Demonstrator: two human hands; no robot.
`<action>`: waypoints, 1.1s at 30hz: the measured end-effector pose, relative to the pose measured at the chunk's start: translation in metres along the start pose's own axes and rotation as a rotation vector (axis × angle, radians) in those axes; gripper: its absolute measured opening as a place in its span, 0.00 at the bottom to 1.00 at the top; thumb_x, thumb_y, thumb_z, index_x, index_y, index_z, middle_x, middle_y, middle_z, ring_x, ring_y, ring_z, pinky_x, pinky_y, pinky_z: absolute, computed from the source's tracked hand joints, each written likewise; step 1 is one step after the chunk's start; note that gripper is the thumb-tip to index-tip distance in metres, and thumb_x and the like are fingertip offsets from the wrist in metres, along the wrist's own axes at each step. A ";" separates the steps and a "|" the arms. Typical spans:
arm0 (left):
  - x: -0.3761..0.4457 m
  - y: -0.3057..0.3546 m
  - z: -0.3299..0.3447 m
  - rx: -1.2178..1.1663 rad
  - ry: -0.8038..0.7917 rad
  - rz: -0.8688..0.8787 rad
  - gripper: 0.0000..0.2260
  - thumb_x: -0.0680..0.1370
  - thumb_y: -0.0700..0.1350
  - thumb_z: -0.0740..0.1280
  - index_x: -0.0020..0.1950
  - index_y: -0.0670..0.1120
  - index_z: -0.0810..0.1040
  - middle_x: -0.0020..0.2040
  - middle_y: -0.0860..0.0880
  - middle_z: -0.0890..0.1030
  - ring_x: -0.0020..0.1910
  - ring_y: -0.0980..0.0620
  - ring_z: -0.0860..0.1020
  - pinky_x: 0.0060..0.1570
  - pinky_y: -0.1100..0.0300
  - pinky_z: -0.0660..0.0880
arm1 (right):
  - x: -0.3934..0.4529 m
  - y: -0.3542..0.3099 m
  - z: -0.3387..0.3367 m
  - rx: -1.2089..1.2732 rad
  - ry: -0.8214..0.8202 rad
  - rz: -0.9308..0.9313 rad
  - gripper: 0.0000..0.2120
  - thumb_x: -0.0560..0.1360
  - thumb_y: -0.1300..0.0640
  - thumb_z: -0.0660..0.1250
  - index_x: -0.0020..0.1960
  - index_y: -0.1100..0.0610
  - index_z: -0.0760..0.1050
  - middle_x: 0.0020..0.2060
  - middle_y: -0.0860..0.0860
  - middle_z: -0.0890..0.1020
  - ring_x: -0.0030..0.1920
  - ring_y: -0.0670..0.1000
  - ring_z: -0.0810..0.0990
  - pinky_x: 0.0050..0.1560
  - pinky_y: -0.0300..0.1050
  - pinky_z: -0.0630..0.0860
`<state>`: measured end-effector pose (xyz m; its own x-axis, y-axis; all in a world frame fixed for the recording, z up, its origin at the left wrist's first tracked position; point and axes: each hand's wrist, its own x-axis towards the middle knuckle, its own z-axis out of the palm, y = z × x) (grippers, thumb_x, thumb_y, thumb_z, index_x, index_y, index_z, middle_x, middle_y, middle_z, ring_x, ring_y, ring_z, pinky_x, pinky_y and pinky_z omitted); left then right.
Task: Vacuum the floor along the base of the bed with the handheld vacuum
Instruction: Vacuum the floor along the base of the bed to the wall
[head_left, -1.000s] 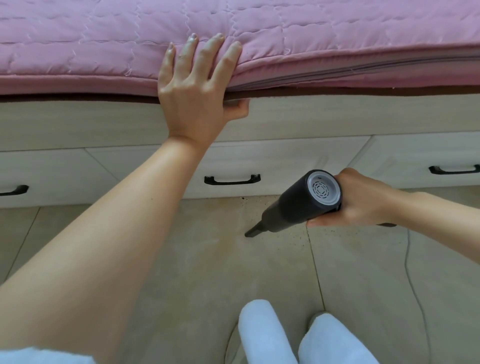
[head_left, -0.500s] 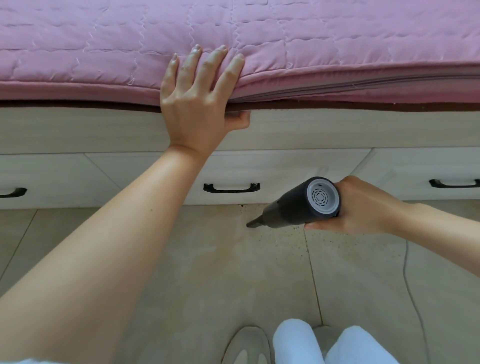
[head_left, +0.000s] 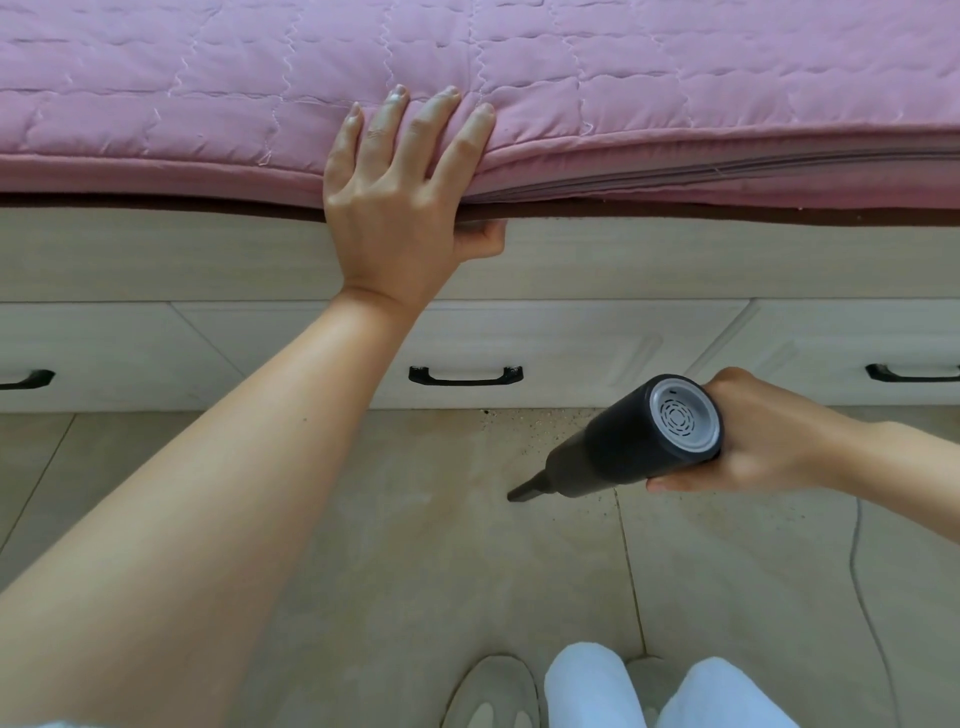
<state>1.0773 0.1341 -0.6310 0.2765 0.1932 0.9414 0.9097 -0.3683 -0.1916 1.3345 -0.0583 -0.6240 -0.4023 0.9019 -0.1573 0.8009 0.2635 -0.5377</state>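
One dark cylindrical handheld vacuum (head_left: 631, 444) is gripped in the right hand (head_left: 763, 434), fingers curled round its rear, its nozzle angled down over the speckled beige tiled floor (head_left: 415, 545) near the bed's base. Three black drawer handles (head_left: 465, 375) show. The left hand (head_left: 397, 208) rests on the pink quilted mattress (head_left: 675, 78), its fingers (head_left: 382, 130) spread straight, thumb under the edge.

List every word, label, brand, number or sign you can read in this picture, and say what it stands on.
None: no readable text shows anywhere.
Dark grey handheld vacuum: its pale grey end cap bears only vent slots and one tiny dark mark, too small to read.
Pink quilted bed cover: stitching only.
Black drawer handles: plain.
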 end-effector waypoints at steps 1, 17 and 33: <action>0.000 0.000 0.000 -0.001 -0.003 -0.003 0.33 0.70 0.74 0.62 0.66 0.54 0.80 0.62 0.52 0.82 0.61 0.43 0.81 0.62 0.43 0.75 | 0.000 0.000 0.000 0.003 0.003 0.002 0.19 0.63 0.50 0.78 0.32 0.37 0.67 0.28 0.29 0.76 0.33 0.33 0.76 0.33 0.26 0.68; 0.001 0.000 0.000 -0.001 -0.009 0.000 0.33 0.65 0.70 0.68 0.65 0.54 0.80 0.62 0.51 0.82 0.61 0.43 0.81 0.62 0.43 0.75 | 0.026 -0.003 0.020 -0.265 0.054 0.040 0.26 0.65 0.33 0.68 0.56 0.48 0.74 0.36 0.40 0.78 0.37 0.46 0.78 0.38 0.37 0.72; 0.000 0.001 -0.001 -0.005 -0.012 -0.012 0.32 0.67 0.70 0.68 0.65 0.54 0.80 0.62 0.51 0.82 0.61 0.43 0.81 0.61 0.43 0.76 | 0.030 0.005 0.034 -0.334 0.120 0.063 0.30 0.66 0.31 0.64 0.61 0.48 0.72 0.41 0.45 0.83 0.39 0.50 0.81 0.40 0.46 0.78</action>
<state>1.0775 0.1330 -0.6310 0.2695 0.2082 0.9402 0.9113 -0.3707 -0.1792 1.3111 -0.0417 -0.6596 -0.3085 0.9485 -0.0724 0.9312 0.2856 -0.2264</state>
